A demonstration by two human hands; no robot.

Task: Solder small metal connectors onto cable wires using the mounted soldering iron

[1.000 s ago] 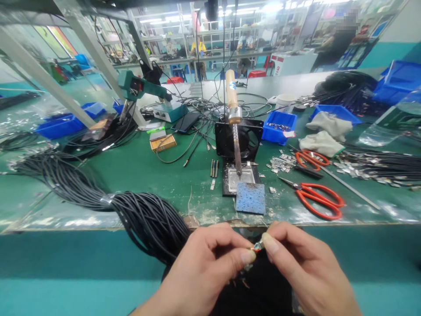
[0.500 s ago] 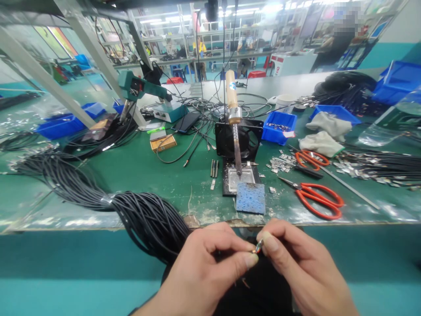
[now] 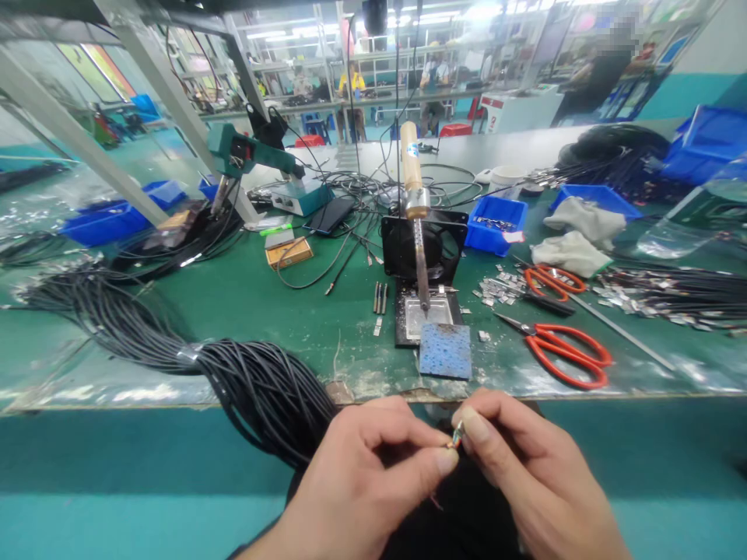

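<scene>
In front of the bench edge, my left hand (image 3: 379, 459) pinches the end of a cable between thumb and forefinger. Its thin coloured wires (image 3: 456, 437), green and orange-red among them, bridge the small gap to my other hand. My right hand (image 3: 519, 459) is closed, with thumb and forefinger on the wires' tips, where a small silvery bit shows. Most of the held cable is hidden by my fingers. A thick bundle of black cables (image 3: 257, 389) hangs over the bench edge beside my left hand.
A soldering iron (image 3: 413, 171) stands tip down over a metal tray, behind a blue sponge (image 3: 445, 351). Red-handled scissors (image 3: 569, 354) and small metal connectors (image 3: 499, 288) lie to the right. A black fan (image 3: 449, 245) and a blue bin (image 3: 496, 225) stand farther back.
My fingers have shifted slightly around the wires, which now stand a little more upright and show more between my hands. The things on the bench have not moved.
</scene>
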